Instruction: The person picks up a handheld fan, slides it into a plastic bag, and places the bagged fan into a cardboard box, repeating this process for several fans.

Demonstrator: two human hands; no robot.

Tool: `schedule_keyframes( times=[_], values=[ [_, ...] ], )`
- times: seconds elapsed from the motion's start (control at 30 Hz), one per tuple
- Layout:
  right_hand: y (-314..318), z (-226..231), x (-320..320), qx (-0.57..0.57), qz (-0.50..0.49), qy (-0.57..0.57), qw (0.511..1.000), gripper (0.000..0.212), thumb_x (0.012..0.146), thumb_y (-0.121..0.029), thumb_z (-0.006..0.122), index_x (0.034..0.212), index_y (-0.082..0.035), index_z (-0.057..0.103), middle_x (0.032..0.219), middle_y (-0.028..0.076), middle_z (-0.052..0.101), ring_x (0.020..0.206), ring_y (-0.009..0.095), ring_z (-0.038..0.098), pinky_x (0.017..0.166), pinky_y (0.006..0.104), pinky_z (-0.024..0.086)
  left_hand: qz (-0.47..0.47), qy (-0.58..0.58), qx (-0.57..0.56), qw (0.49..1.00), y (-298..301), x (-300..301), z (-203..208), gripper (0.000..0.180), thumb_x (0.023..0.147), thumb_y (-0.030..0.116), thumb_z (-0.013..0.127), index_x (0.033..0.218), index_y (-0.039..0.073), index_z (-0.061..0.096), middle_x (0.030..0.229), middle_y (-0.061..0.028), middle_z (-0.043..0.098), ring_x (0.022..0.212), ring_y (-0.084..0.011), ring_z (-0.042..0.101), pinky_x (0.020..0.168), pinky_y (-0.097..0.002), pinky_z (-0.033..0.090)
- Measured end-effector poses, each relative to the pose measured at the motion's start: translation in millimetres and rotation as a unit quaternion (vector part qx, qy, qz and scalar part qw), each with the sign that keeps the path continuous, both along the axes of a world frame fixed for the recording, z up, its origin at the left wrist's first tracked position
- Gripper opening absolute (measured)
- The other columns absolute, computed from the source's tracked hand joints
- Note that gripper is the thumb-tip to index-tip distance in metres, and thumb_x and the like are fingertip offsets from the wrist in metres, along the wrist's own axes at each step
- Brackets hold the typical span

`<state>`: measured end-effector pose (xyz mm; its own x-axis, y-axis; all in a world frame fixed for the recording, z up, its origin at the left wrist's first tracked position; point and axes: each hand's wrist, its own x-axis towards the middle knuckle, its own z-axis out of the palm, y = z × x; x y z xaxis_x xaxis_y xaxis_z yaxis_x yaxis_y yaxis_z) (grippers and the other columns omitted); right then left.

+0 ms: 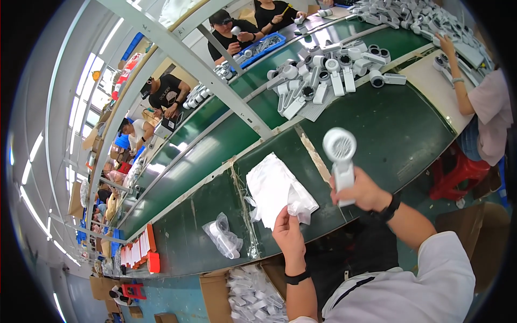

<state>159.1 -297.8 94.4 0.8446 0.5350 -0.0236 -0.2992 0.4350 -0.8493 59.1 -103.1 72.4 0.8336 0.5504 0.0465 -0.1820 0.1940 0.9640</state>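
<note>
My right hand (362,189) is wrapped round the handle of a white handheld fan (340,145), its round grille raised above the green bench. A stack of white plastic bags (276,188) lies flat on the bench in front of me. With my left hand (288,234) I pinch the near corner of a bag, which lifts and crumples a little at that edge. Left of the stack lies a bagged fan (223,236) in clear plastic.
Loose fans (323,75) are heaped on the bench's far side. An open carton (215,293) of bagged fans stands below the near edge. Red-and-white boxes (141,248) line the left end. A person in pink (487,113) reaches in at right; a metal post (210,75) crosses the view.
</note>
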Motion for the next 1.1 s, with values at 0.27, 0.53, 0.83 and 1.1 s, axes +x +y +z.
schedule_keyframes(
  times=[0.27,0.53,0.83,1.1],
  values=[
    [41.1,4.8,-42.3,-0.107,-0.069,-0.140,0.982,0.050,0.070,-0.013,0.077,0.114,0.000,0.055,0.102,0.006,0.064,0.091,0.012,0.061,0.079,0.0284,0.050,-0.054,0.001,0.034,0.998,-23.8,-10.2,2.6,0.034,0.091,-0.004,0.058,0.124,-0.009,0.053,0.109,-0.0129,0.064,0.097,-0.0137,0.061,0.085,-0.0237,0.048],
    [42.7,3.6,-42.2,-0.090,-0.122,-0.015,0.988,0.036,0.075,-0.004,0.071,0.106,0.001,0.054,0.083,0.005,0.062,0.063,0.011,0.059,0.056,0.0257,0.049,-0.049,-0.036,-0.244,0.968,-14.1,-7.9,8.7,0.026,0.091,-0.003,0.054,0.117,-0.006,0.054,0.116,-0.0179,0.060,0.104,-0.0266,0.062,0.089,-0.0412,0.053],
    [44.4,9.9,-52.5,-0.018,-0.135,0.027,0.990,0.033,0.074,0.003,0.068,0.103,-0.001,0.052,0.082,0.006,0.062,0.062,0.013,0.060,0.056,0.0275,0.049,-0.049,-0.037,-0.194,0.979,-18.2,-8.6,16.1,0.022,0.088,0.000,0.047,0.108,-0.006,0.056,0.107,-0.0163,0.059,0.102,-0.0282,0.060,0.090,-0.0438,0.050],
    [37.9,-16.5,-58.9,-0.081,-0.126,-0.067,0.987,0.042,0.074,-0.002,0.071,0.111,-0.001,0.052,0.086,0.005,0.063,0.074,0.012,0.062,0.067,0.0280,0.051,0.018,-0.020,-0.242,0.970,-19.2,-2.7,24.3,0.010,0.092,0.008,0.054,0.086,0.001,0.059,0.079,-0.0019,0.056,0.070,-0.0110,0.051,0.064,-0.0264,0.042]
  ],
)
